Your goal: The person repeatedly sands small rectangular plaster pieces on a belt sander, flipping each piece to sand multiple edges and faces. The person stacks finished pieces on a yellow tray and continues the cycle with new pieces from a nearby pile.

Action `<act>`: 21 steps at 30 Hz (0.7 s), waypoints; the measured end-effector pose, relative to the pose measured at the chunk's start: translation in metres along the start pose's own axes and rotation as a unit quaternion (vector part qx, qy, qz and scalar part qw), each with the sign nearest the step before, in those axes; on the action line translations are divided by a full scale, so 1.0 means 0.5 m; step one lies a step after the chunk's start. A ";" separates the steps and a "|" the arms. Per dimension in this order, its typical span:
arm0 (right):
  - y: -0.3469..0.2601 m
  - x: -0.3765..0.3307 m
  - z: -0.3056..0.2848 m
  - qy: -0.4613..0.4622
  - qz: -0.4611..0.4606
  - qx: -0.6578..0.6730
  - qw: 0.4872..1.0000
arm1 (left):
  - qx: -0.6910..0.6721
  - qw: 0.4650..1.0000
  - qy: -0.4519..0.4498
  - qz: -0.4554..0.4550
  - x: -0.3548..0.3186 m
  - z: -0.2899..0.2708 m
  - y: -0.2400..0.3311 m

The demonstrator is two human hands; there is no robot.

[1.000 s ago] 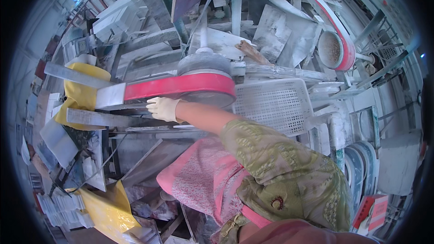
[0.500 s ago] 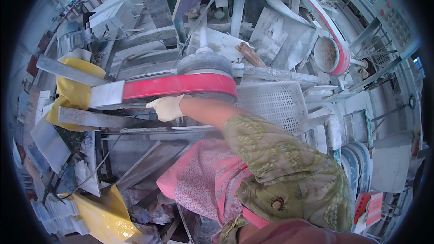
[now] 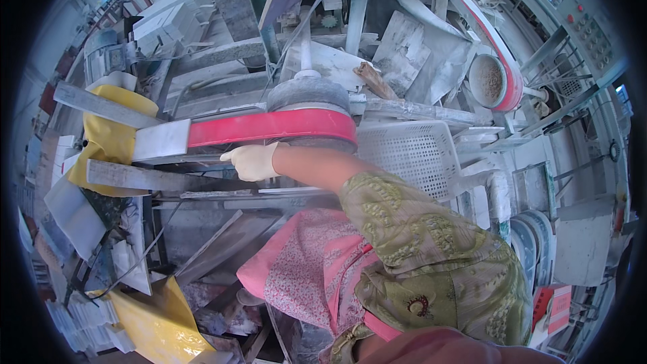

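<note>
The gloved right hand point(image 3: 251, 162) — fingers curled, whether gripping anything I cannot tell — sits just under the red belt point(image 3: 269, 127), which runs left to right above it; the left hand is out of view.

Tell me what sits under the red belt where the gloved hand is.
Under the red belt the gloved right hand presses against a grey slab on dusty rails. Whatever lies under its palm is covered. The left hand is out of view.

Gloved hand point(image 3: 251, 162): hemmed between red belt point(image 3: 269, 127) just above and grey slab point(image 3: 155, 176) just below. White perforated basket point(image 3: 411, 152) blocks the right; slab stacks crowd the left.
</note>
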State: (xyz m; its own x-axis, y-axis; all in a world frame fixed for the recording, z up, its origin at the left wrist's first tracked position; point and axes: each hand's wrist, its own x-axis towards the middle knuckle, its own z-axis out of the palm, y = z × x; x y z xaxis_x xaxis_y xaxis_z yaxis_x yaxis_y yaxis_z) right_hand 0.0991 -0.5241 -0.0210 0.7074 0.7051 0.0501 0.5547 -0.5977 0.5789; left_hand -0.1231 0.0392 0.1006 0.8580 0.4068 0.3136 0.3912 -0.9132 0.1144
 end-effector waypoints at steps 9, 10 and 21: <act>0.002 -0.003 -0.019 -0.034 -0.022 -0.032 0.999 | 0.003 0.999 -0.022 -0.047 0.009 -0.005 0.021; 0.002 -0.005 -0.020 -0.041 -0.024 -0.030 0.998 | -0.016 0.999 -0.016 -0.045 0.008 -0.012 0.030; -0.001 -0.008 -0.026 -0.006 0.013 -0.003 1.000 | -0.095 0.989 -0.010 -0.115 -0.016 -0.069 0.113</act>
State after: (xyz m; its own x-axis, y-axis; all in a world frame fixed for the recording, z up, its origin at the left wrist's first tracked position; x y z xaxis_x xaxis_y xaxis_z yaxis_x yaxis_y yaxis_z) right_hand 0.0903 -0.5216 -0.0107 0.7265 0.6850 0.0545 0.5341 -0.6128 0.5824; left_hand -0.1194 -0.0167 0.1371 0.7601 0.6036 0.2407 0.5096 -0.7835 0.3555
